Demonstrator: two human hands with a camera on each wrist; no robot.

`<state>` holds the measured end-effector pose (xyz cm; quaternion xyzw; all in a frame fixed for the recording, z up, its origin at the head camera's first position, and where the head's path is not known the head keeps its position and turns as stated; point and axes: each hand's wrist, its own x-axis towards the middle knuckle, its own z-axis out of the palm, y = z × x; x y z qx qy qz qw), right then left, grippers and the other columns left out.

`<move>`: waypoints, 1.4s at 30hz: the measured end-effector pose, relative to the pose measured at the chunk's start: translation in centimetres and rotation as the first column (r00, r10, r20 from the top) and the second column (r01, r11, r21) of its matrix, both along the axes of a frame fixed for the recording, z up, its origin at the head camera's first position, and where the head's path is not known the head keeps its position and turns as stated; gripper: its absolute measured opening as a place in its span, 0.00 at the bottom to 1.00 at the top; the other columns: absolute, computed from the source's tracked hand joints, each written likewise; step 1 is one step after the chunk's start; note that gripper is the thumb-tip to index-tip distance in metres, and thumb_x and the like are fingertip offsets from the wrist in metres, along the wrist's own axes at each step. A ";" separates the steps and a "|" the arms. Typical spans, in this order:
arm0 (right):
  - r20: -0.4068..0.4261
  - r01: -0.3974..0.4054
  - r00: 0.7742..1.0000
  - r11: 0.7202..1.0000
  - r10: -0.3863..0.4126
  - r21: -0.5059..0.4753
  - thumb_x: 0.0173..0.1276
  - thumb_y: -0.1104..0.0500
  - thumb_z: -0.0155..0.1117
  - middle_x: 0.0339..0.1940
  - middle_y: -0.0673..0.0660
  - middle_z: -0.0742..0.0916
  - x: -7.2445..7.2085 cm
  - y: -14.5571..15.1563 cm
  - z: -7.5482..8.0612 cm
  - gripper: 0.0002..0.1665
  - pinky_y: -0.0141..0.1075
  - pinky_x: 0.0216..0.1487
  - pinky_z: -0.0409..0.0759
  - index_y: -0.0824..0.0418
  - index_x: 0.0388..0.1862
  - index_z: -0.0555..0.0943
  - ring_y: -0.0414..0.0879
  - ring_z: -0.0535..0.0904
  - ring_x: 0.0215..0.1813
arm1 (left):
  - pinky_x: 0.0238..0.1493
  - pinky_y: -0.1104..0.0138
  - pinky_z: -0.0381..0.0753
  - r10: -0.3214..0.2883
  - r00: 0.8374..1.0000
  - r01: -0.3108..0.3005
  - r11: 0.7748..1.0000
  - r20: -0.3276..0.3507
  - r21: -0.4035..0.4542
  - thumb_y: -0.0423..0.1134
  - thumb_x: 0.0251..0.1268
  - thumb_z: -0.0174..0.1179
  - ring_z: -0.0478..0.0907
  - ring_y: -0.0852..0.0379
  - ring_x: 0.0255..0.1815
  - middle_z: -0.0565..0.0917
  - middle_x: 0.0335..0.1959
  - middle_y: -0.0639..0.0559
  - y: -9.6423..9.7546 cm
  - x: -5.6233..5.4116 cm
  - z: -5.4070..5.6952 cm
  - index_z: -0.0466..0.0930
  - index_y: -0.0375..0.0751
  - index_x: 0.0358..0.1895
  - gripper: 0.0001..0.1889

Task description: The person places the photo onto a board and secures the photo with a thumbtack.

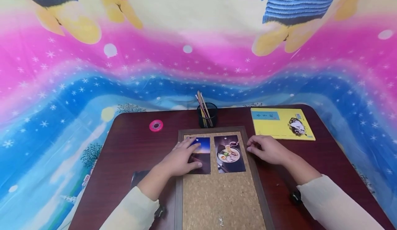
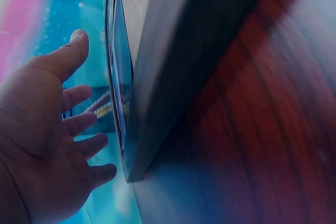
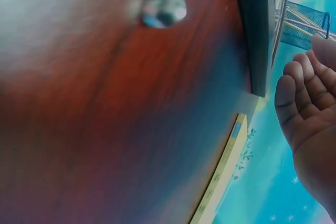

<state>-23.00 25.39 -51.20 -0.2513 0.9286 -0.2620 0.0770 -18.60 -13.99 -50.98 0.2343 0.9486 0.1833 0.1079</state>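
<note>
A cork board (image 1: 217,195) in a brown wooden frame lies on the table. Two photos are side by side on its upper part: a blue and dark one (image 1: 204,161) at left, and a ramen bowl photo (image 1: 229,154) at right. Small pale dots show near their top edges. My left hand (image 1: 181,157) is over the left photo with fingers spread, partly covering it; in the left wrist view the fingers are loosely bent with nothing in them. Beside the frame's right edge, my right hand (image 1: 268,149) hovers with fingers loosely curled; nothing is visible in it.
Behind the board stands a black mesh pen holder (image 1: 207,116) with several pencils. A pink tape roll (image 1: 156,126) lies back left, a yellow book (image 1: 283,123) back right. Small whitish bits (image 1: 221,220) sit low on the cork. A shiny round thing (image 3: 164,9) lies on the table.
</note>
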 end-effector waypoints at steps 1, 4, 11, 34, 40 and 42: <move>0.000 0.001 1.000 1.000 -0.001 0.000 0.74 0.53 0.70 0.34 0.40 0.83 0.2 0.2 -0.1 0.05 0.36 0.38 0.80 0.48 0.46 0.83 0.39 0.77 0.34 | 0.80 0.42 0.51 0.005 1.000 -0.005 1.000 -0.008 0.001 0.66 0.68 0.62 0.49 0.43 0.85 0.55 0.85 0.49 -0.3 0.1 0.0 0.64 0.53 0.81 0.42; -0.003 0.010 1.000 1.000 -0.010 0.006 0.74 0.53 0.70 0.35 0.39 0.83 0.8 1.0 -0.3 0.06 0.36 0.40 0.81 0.47 0.47 0.83 0.38 0.78 0.36 | 0.80 0.40 0.51 0.033 0.999 -0.033 0.999 -0.022 0.009 0.64 0.68 0.63 0.51 0.43 0.84 0.57 0.84 0.47 -1.3 0.3 -0.1 0.65 0.52 0.80 0.41; -0.049 0.007 0.999 1.000 -0.006 0.025 0.73 0.53 0.71 0.37 0.38 0.83 2.4 2.8 -0.8 0.06 0.35 0.41 0.82 0.46 0.47 0.83 0.35 0.77 0.37 | 0.80 0.41 0.51 0.122 0.992 -0.122 0.992 0.000 0.020 0.63 0.66 0.66 0.52 0.42 0.84 0.58 0.83 0.47 -3.7 1.6 0.0 0.65 0.52 0.81 0.43; 0.020 0.029 0.999 0.999 -0.029 0.014 0.74 0.48 0.69 0.39 0.38 0.83 6.5 8.1 -1.5 0.08 0.33 0.37 0.81 0.47 0.48 0.83 0.31 0.77 0.38 | 0.74 0.31 0.54 0.248 0.968 -0.249 0.968 -0.046 -0.011 0.63 0.57 0.74 0.56 0.31 0.80 0.62 0.81 0.40 -11.7 6.9 -1.0 0.71 0.47 0.76 0.46; 0.074 0.024 0.997 0.999 -0.027 0.037 0.74 0.45 0.68 0.41 0.39 0.83 7.5 9.4 -1.1 0.12 0.33 0.36 0.79 0.48 0.50 0.83 0.31 0.76 0.38 | 0.72 0.28 0.55 0.263 0.963 -0.263 0.965 -0.067 0.002 0.64 0.50 0.77 0.57 0.29 0.79 0.65 0.79 0.38 -13.9 8.1 -0.9 0.74 0.46 0.74 0.48; 0.080 0.028 0.996 0.999 -0.031 0.043 0.74 0.45 0.69 0.41 0.40 0.83 7.7 9.9 -1.1 0.13 0.33 0.36 0.80 0.48 0.50 0.83 0.31 0.76 0.38 | 0.71 0.27 0.55 0.260 0.963 -0.260 0.965 -0.077 0.005 0.65 0.48 0.77 0.57 0.29 0.79 0.65 0.79 0.38 -14.6 8.4 -0.9 0.74 0.45 0.74 0.49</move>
